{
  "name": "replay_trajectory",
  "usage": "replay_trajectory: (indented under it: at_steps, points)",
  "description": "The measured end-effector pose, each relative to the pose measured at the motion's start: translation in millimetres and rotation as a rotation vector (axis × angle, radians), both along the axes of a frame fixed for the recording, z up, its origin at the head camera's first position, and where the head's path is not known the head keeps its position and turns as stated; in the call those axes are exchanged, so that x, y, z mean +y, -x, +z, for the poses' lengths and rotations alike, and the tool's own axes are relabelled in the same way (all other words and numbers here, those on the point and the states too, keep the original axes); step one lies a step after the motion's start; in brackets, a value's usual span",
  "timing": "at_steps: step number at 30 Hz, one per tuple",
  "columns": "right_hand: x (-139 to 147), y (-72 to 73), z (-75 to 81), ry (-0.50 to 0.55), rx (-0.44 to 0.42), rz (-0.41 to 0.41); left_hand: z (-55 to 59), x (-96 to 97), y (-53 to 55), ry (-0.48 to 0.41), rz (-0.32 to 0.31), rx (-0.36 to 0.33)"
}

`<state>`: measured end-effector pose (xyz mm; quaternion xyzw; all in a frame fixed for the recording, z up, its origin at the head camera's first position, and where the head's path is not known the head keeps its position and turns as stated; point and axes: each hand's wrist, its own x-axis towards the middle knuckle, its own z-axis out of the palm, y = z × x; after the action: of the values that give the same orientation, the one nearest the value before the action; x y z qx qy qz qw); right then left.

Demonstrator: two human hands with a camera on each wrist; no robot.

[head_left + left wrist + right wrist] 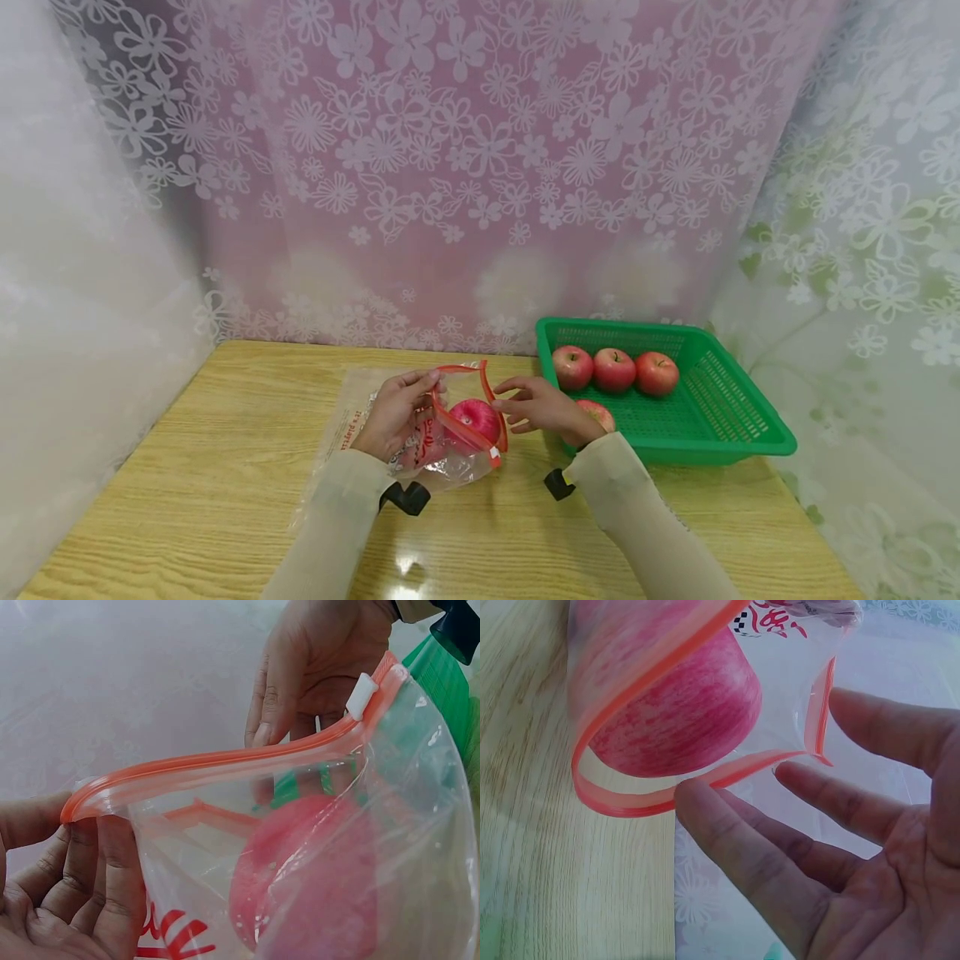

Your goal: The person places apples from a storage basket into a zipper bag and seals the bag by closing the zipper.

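Note:
A clear slider zip bag [457, 477] with an orange-red rim and red print lies on the table, its mouth held apart. At the rim's left side, the thumb and fingers of my left hand [390, 419] pinch the plastic. One pink-red apple [476, 419] is inside, close to the mouth; another reddish shape shows through the print. My right hand [542, 406] is at the opposite side of the mouth, fingers extended, fingertips at the rim and no apple in its grasp. A white slider [361, 696] sits on the rim in the left wrist view.
To the right stands a green plastic basket [720, 429] with several apples; three line its back left, and one apple [597, 414] is partly behind my right wrist. The wooden table [187, 467] meets a floral curtain [420, 167] at the back.

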<state>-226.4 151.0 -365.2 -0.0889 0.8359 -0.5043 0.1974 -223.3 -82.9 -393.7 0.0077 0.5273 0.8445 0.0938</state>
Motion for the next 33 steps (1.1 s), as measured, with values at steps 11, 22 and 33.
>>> replay_trajectory:
  at_steps: [11,22,33]
  points:
    - [1,2.2,-3.5,-0.040,0.019,-0.057,0.0,-0.4,-0.1,0.004,0.010,-0.005]
    - [-1,2.6,-14.2,-0.083,0.054,-0.046,0.3,-0.9,-1.8,0.008,0.006,0.004]
    - [-7,2.9,-30.4,-0.196,0.154,-0.018,-0.3,-0.7,-1.5,0.003,0.006,-0.002]
